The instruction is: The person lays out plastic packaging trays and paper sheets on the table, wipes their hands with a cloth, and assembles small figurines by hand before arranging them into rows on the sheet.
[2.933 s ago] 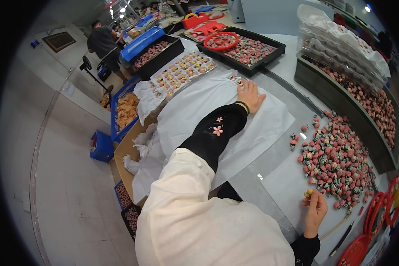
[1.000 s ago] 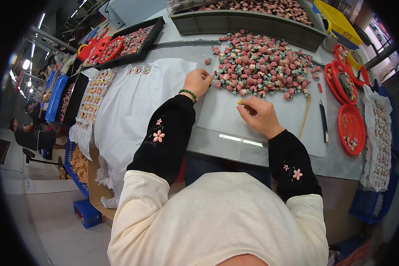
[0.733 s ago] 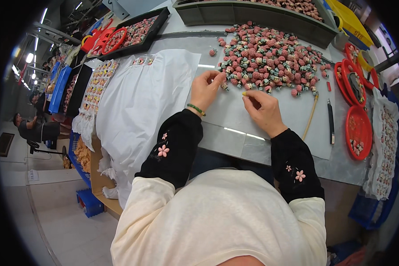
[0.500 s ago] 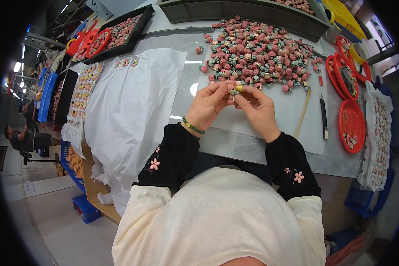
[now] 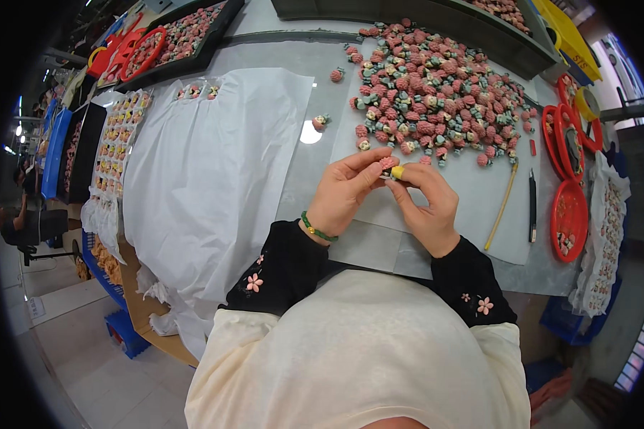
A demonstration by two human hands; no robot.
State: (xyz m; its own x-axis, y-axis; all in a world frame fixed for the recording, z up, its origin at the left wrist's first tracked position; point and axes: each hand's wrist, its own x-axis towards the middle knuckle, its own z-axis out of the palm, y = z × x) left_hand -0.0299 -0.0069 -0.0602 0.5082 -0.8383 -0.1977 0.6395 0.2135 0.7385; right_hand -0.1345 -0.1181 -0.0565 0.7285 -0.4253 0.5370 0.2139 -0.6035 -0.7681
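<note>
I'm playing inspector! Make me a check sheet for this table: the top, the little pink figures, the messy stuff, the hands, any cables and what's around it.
Surface: smooth grey tabletop, partly covered by a flat white paper sheet.
Job's things: small pink-and-grey figurine held up; loose heap of similar figurines beyond it.
Clutter: thin tan stick, slim black pen-shaped tool and round red plastic dish, all at the right.
Hands: left hand and right hand both pinch the held figurine.
Cables: nothing seen for certain.
Surroundings: long grey plastic bin behind the heap; blue plastic crate at lower left.
</note>
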